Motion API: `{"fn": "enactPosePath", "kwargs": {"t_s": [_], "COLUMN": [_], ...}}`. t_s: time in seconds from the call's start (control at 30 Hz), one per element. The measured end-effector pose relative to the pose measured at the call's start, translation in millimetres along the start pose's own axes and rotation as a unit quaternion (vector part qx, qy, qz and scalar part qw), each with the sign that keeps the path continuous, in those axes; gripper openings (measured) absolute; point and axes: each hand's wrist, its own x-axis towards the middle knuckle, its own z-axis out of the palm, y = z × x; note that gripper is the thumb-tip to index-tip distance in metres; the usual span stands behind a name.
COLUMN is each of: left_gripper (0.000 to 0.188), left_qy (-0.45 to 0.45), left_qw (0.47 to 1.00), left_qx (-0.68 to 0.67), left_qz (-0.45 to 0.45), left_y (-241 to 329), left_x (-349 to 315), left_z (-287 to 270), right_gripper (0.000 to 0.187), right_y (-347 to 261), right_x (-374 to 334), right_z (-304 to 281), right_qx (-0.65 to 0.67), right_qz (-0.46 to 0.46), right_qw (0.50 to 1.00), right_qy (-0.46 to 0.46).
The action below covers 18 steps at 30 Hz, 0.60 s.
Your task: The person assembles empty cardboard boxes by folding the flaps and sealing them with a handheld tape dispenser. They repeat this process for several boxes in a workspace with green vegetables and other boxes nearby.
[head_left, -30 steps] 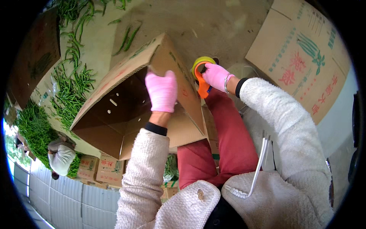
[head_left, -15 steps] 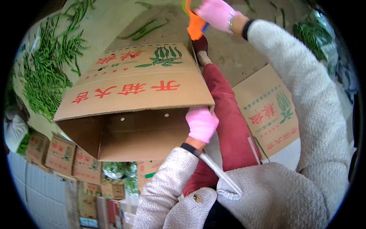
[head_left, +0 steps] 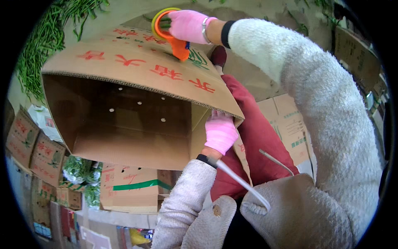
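Observation:
A large brown cardboard box (head_left: pixel 103 68) with red and green print lies tilted across the middle, its open end toward me. Small round holes show in its inner wall. My left hand (head_left: pixel 222 132), in a pink glove, holds the box at the right corner of the opening, fingers inside against the upper panel. Above the box's far part is my right hand (head_left: pixel 188 27), also gloved in pink and closed on an orange tape dispenser (head_left: pixel 179 47) with a yellow-rimmed roll. The dispenser's tip is over the printed panel; whether it touches cannot be told.
Long green peppers (head_left: pixel 39 54) lie heaped on the floor at the far left. Printed cartons (head_left: pixel 47 157) stand at the left, near bagged greens (head_left: pixel 76 170). A carton with green tape (head_left: pixel 132 186) sits below the box. More cardboard (head_left: pixel 286 124) lies right of my red-trousered leg (head_left: pixel 253 124).
My right hand has brought the tape dispenser left and down over the box. The box has turned and tilted, showing more of its inside. My left hand's fingers show more at the corner.

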Motion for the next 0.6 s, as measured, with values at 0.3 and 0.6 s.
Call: {"fn": "enactPosePath", "kwargs": {"t_s": [0.3, 0.6], "left_gripper": [0.108, 0.051], "left_qy": [0.288, 0.468], "left_qw": [0.689, 0.627], "left_qx": [-0.663, -0.572], "left_qz": [-0.050, -0.245], "left_y": [-86, -132], "left_x": [16, 87], "left_z": [-194, -287], "right_gripper": [0.010, 0.006], "right_y": [19, 33], "right_x": [27, 95], "right_z": [-24, -49], "right_qx": [0.007, -0.037], "right_qz": [-0.019, -0.277], "right_qw": [0.999, 0.957], "right_qy": [-0.039, -0.071]}}
